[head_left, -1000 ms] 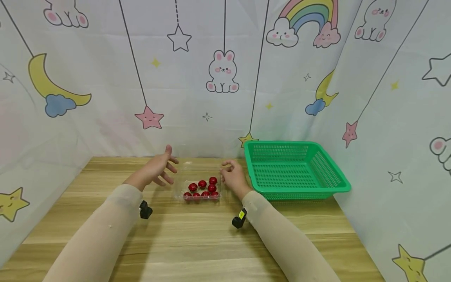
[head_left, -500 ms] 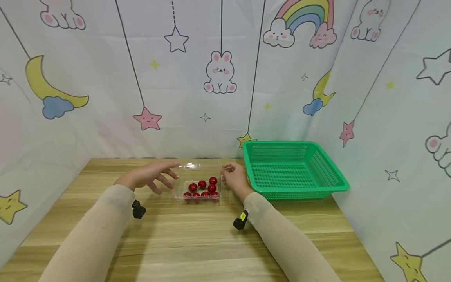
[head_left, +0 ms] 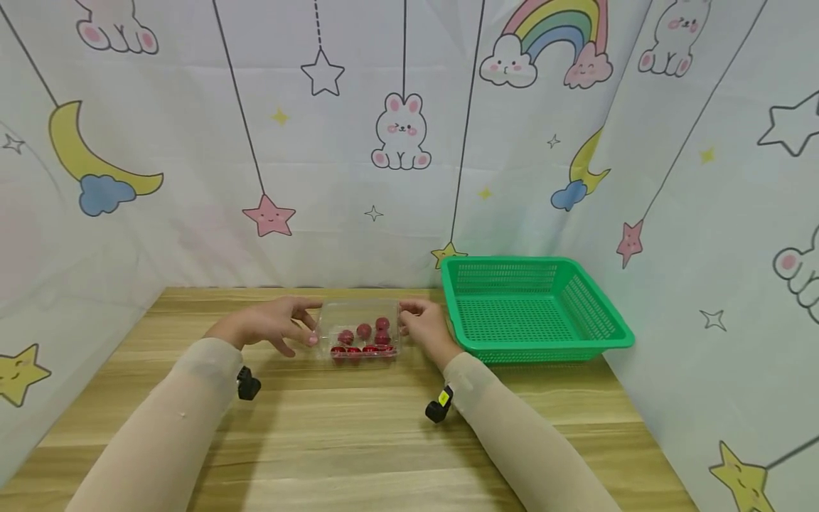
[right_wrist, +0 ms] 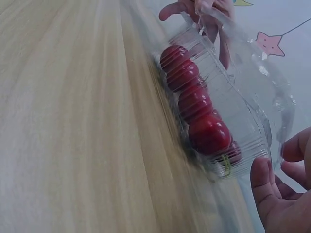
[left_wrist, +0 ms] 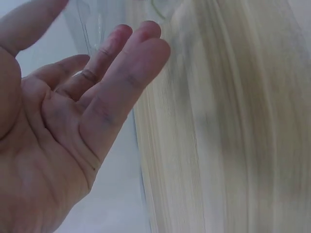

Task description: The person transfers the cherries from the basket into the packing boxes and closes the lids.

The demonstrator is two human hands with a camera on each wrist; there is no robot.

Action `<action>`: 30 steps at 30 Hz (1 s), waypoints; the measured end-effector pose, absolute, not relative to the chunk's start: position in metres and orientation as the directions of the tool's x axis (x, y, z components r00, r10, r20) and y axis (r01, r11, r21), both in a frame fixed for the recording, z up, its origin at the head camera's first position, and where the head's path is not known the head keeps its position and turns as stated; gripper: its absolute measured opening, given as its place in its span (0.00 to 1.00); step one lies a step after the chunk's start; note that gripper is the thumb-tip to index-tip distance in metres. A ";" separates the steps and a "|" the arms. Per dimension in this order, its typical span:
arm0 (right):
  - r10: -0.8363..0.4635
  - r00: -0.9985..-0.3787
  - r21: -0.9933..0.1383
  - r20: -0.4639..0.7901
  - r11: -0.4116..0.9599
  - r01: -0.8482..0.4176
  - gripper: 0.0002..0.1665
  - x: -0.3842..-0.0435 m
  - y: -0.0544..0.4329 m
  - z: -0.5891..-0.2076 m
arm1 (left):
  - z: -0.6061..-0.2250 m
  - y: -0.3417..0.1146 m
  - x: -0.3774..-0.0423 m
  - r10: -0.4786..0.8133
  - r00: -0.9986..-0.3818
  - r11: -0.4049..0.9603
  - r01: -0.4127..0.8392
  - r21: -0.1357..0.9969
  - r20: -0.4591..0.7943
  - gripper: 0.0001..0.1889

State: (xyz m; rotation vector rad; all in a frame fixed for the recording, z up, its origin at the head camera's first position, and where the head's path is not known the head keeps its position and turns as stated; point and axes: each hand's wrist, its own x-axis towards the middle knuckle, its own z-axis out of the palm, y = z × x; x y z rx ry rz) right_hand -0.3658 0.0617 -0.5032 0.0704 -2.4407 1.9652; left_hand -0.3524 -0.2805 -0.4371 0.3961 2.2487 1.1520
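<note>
A clear plastic clamshell box with several red cherries sits on the table, its cherries also visible through the ribbed wall in the right wrist view. Its clear lid stands partly raised in that view and covers the cherries in the head view. My left hand is at the box's left side, fingers loosely spread, fingertips by the lid's edge; the left wrist view shows its palm. At the right side, my right hand holds the box's corner between thumb and bent fingers.
A green perforated basket stands to the right, close beside my right hand. The wooden table ends at a patterned cloth backdrop behind and on both sides.
The lid has come down from upright over the cherries. My left hand has lowered with it, turning from a raised thumb to fingers at the lid's edge. The right hand has stayed at the box's right side.
</note>
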 end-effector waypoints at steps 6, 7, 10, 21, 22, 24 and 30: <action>-0.060 -0.998 -0.975 0.027 0.221 -0.039 0.21 -0.365 0.064 -0.505 | -0.442 -0.273 -0.353 0.480 -0.784 0.566 -0.067 0.821 -0.395 0.60; -0.065 -0.998 -0.973 0.020 0.229 -0.034 0.20 -0.364 0.064 -0.504 | -0.442 -0.272 -0.352 0.479 -0.781 0.563 -0.077 0.823 -0.401 0.60; -0.089 -0.996 -0.961 -0.014 0.277 -0.011 0.22 -0.360 0.065 -0.501 | -0.443 -0.270 -0.351 0.480 -0.774 0.560 -0.092 0.823 -0.413 0.60; -0.228 -0.964 -0.939 -0.137 0.340 0.053 0.43 -0.346 0.069 -0.486 | -0.440 -0.265 -0.346 0.454 -0.766 0.576 -0.138 0.806 -0.455 0.62; -0.235 -0.962 -0.940 -0.143 0.336 0.058 0.43 -0.345 0.070 -0.486 | -0.440 -0.265 -0.346 0.451 -0.767 0.582 -0.136 0.802 -0.457 0.61; -0.245 -0.958 -0.941 -0.151 0.332 0.063 0.45 -0.345 0.071 -0.485 | -0.439 -0.263 -0.346 0.451 -0.765 0.594 -0.128 0.794 -0.460 0.61; -0.267 -0.947 -0.947 -0.177 0.307 0.091 0.53 -0.346 0.073 -0.487 | -0.434 -0.259 -0.345 0.445 -0.762 0.620 -0.116 0.776 -0.470 0.59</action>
